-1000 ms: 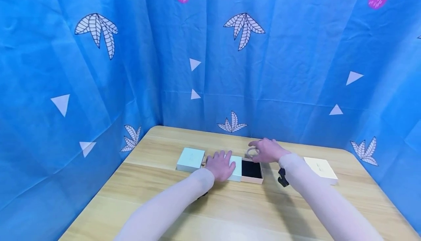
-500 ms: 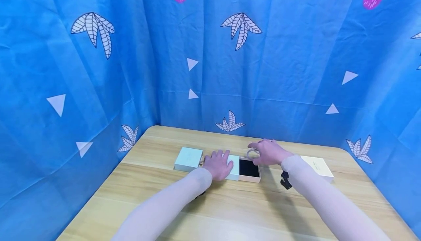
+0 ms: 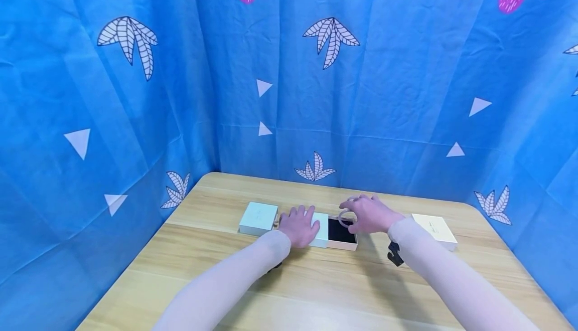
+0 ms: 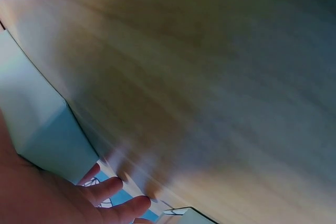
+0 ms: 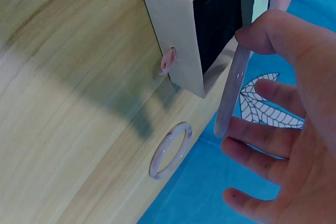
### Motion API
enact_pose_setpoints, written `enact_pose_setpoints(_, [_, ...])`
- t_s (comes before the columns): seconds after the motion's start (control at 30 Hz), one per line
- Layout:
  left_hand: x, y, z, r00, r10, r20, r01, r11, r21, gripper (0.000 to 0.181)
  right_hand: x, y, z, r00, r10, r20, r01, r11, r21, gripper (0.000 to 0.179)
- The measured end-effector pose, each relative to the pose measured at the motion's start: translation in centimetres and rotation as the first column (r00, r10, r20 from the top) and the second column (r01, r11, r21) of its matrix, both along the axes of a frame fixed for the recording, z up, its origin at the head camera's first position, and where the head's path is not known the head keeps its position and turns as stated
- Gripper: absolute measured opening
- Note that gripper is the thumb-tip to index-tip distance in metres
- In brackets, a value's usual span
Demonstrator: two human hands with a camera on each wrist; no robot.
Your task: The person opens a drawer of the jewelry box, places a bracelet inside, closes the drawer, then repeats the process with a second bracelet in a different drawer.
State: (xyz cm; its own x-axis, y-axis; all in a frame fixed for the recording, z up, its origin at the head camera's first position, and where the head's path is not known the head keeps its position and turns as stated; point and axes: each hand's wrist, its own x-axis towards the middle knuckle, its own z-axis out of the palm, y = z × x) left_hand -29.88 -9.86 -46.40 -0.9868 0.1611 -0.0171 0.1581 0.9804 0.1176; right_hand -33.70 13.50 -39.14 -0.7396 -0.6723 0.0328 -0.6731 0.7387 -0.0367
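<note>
My left hand [image 3: 298, 226] rests on the mint sleeve [image 3: 321, 223] of a drawer box, fingers spread across its top. The box's pale pink drawer [image 3: 343, 245] is pulled out to the right, showing a black lining [image 3: 339, 231]. My right hand [image 3: 372, 214] pinches a pale bangle [image 5: 232, 90] between thumb and fingers, tilted near the right end of that drawer. In the right wrist view, a second bangle [image 5: 158, 151] lies on the table beyond the box. The left wrist view shows the mint sleeve's side [image 4: 42, 98] beside my left hand.
Left of my left hand stands another mint box [image 3: 258, 218], closed. A cream box [image 3: 435, 229] sits on the right, partly behind my right sleeve. A pink ribbon tab [image 5: 168, 60] sticks out of the drawer's end. Blue curtain [image 3: 271, 155] hangs behind the wooden table [image 3: 325, 291].
My right hand has lowered slightly with the bangle, toward the drawer's open part. My left hand stays on the sleeve. The head view shifted a little earlier on.
</note>
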Motion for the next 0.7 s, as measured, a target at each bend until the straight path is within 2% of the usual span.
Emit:
enact_pose_setpoints(0.17, [0.3, 0.0, 0.4, 1.000, -0.006, -0.011, 0.006, 1.000, 0.003, 0.065, 0.4, 0.0, -0.2, 1.000, 0.012, -0.011, -0.012, 1.000, 0.005, 0.063])
enact_pose_setpoints(0.7, [0.4, 0.0, 0.4, 1.000, -0.006, -0.020, 0.006, 1.000, -0.007, 0.065, 1.5, -0.8, -0.5, 1.000, 0.002, -0.001, -0.002, 1.000, 0.031, 0.065])
